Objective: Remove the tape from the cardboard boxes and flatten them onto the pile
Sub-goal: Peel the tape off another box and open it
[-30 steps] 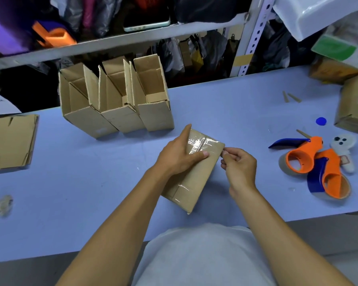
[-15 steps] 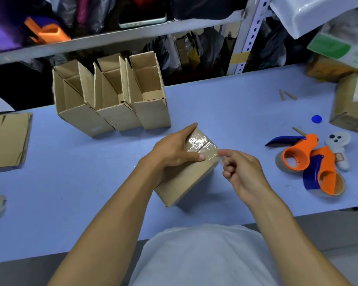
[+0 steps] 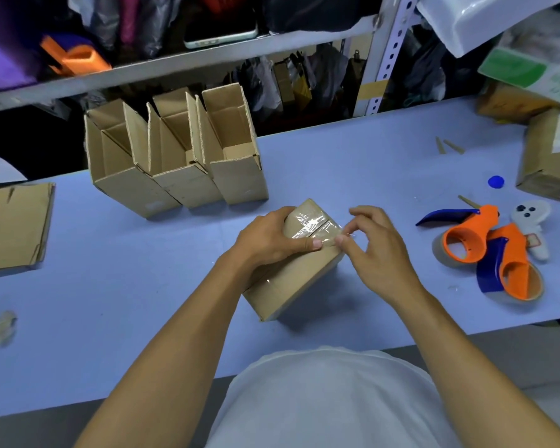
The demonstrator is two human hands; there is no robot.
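Your left hand [image 3: 269, 240] grips the small brown cardboard box [image 3: 296, 273]; your right hand [image 3: 374, 250] pinches the clear tape [image 3: 307, 225] end, which may snap if you yank it.

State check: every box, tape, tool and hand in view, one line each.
taped box: closed, tape across its end, tilted on the table
clear tape: mostly stuck, corner being picked
left hand: grips the taped box
right hand: pinches the tape corner
three open boxes: upright, flaps up
flattened cardboard: flat
tape dispensers: idle
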